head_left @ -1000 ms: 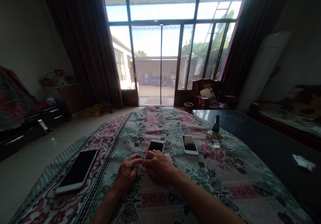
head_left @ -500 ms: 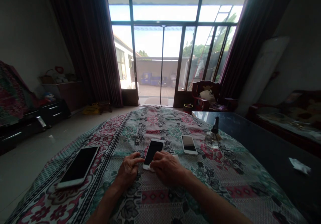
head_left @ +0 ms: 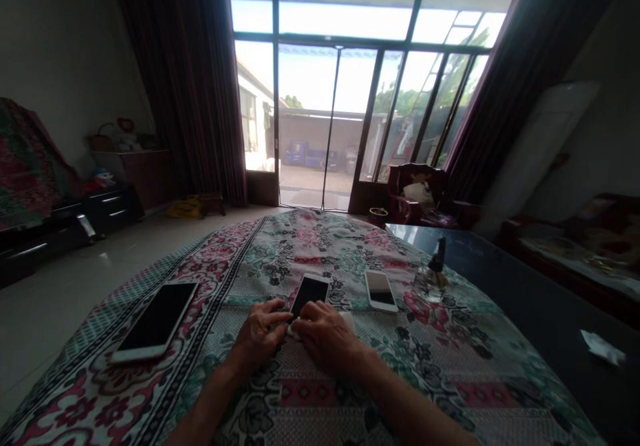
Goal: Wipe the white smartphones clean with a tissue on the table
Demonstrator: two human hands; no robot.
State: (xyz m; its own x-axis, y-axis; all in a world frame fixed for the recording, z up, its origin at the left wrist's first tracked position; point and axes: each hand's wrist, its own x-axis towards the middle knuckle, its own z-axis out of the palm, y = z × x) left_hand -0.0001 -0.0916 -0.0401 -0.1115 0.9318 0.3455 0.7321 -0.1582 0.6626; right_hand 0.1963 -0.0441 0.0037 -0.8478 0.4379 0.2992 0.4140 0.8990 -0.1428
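Note:
A white-edged phone with a dark screen lies on the flowered cloth in front of me. My left hand rests with curled fingers at the phone's near left corner. My right hand presses down on the phone's near end, its fingers closed over a small white cloth that peeks out beside the hand. A second, smaller white phone lies just to the right. A larger white phone lies face up to the left.
A small glass bottle with a dark pump top stands right of the phones. A dark glossy table with a crumpled white tissue is on the right. Beyond are glass doors, curtains, a wooden chair and low cabinets.
The head view has shifted a little, so everything sits slightly differently in frame. My right hand has slid a short way along the phone's near end; my left hand stays at its corner.

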